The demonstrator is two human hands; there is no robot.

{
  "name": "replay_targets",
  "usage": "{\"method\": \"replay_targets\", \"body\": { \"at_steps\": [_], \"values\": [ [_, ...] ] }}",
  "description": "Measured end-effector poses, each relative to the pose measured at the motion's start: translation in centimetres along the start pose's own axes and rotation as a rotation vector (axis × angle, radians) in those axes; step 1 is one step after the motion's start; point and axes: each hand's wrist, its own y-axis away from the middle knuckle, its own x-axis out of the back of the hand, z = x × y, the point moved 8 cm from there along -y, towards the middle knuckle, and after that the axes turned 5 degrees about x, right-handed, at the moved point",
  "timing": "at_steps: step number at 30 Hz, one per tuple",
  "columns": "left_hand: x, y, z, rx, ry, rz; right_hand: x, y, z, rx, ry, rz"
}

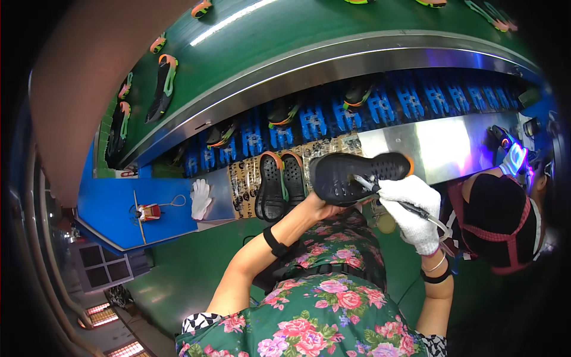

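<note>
My left hand (321, 207), bare, holds a black shoe sole (357, 174) with an orange heel edge from underneath, its perforated face turned toward me. My right hand (410, 208), in a white glove, grips a thin brush-like tool (395, 199) whose tip touches the sole's middle. Just left of it, two more black soles (279, 184) with orange and green trim stand upright on the steel work shelf (440, 146).
A blue slotted conveyor (380, 107) carries soles behind the shelf; a green belt (267, 35) above carries more. A white glove (201, 198) and a small red tool (148, 212) lie on a blue surface at left. Another person (499, 220) works at right.
</note>
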Motion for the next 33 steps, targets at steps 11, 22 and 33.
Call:
{"method": "replay_targets", "body": {
  "at_steps": [11, 22, 33],
  "values": [
    [-7.0, 1.1, 1.1, -0.107, 0.397, -0.232, 0.5, -0.1, -3.7, 0.217, 0.243, 0.183],
    [-5.5, 1.5, -2.0, -0.041, 0.266, -0.139, -2.3, 1.5, -2.7, 0.164, 0.282, 0.059],
    [-6.5, 1.1, -0.5, -0.094, 0.156, -0.278, -2.6, 1.5, -4.2, 0.344, 0.312, 0.120]
  ]
}}
